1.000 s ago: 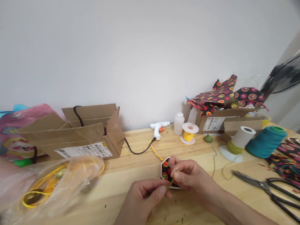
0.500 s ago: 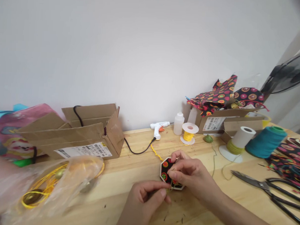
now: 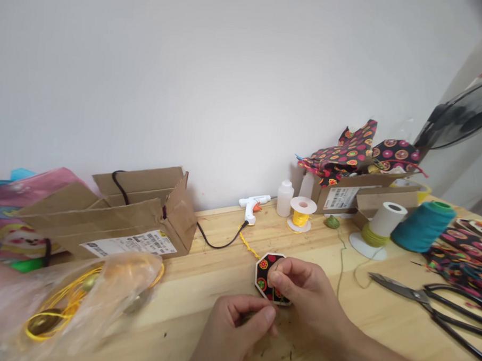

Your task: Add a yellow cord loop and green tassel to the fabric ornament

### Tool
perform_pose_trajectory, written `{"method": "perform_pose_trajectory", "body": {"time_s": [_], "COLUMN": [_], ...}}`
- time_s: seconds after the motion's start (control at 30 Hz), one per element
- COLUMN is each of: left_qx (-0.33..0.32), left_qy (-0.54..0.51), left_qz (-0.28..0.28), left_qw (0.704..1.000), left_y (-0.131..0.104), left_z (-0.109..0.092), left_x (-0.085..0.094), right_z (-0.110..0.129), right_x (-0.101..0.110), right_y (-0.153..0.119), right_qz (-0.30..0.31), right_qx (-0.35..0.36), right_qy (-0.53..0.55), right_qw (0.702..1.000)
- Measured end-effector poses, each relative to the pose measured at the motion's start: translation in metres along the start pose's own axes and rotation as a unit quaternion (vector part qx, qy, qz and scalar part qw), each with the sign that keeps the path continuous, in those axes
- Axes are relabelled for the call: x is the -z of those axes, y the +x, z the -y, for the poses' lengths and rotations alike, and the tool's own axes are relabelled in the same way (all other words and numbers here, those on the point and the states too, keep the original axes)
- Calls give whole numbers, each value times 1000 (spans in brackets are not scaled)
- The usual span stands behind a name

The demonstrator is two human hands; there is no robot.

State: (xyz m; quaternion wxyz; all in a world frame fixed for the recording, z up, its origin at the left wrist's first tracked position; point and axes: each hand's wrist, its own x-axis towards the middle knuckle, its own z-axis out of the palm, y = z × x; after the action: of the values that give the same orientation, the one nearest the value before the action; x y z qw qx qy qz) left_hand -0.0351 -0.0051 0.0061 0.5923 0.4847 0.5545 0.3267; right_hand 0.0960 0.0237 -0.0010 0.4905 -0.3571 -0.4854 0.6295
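Note:
An octagonal fabric-covered piece [image 3: 263,272], black with bright flower prints and a pale rim, lies on the wooden table. A twisted yellow cord [image 3: 249,245] runs from its upper left side. Over its right part, my right hand [image 3: 306,287] is closed in a pinch on a thin olive green cord. My left hand [image 3: 245,324] sits just below the piece, thumb and forefinger pinched on the same cord, whose short stretch between the hands is hard to see. Fingers hide part of the piece's right side.
A glue gun [image 3: 251,208], white bottle [image 3: 285,197] and yellow cord spool [image 3: 302,218] stand behind. Large scissors [image 3: 419,296], an olive cord spool [image 3: 376,234] and teal thread cone [image 3: 425,226] are right. A cardboard box [image 3: 131,226] and plastic bag [image 3: 112,289] are left.
My right fingers have drawn together into a tighter pinch and sit slightly lower. My left hand has shifted slightly right. The whole view has moved a little.

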Motion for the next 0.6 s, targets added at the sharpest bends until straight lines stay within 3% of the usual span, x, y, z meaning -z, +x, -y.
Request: {"method": "perform_pose_trajectory", "body": {"time_s": [0.23,0.43,0.6], "left_qx": [-11,23,10], "left_qy": [26,-115,-172], "left_qz": [-8,-15,-21], "left_qw": [1000,993,985], "left_y": [-1,2,4], "left_z": [-1,7,10], "left_x": [-2,2,4], "right_z": [-3,7,7], "right_x": [-2,6,8], "right_y": [2,6,7], "right_qz": [-11,22,90], "right_qx": [-44,-45,-25], "right_qy": [51,-22,-74], "right_qw": [998,998,993]}}
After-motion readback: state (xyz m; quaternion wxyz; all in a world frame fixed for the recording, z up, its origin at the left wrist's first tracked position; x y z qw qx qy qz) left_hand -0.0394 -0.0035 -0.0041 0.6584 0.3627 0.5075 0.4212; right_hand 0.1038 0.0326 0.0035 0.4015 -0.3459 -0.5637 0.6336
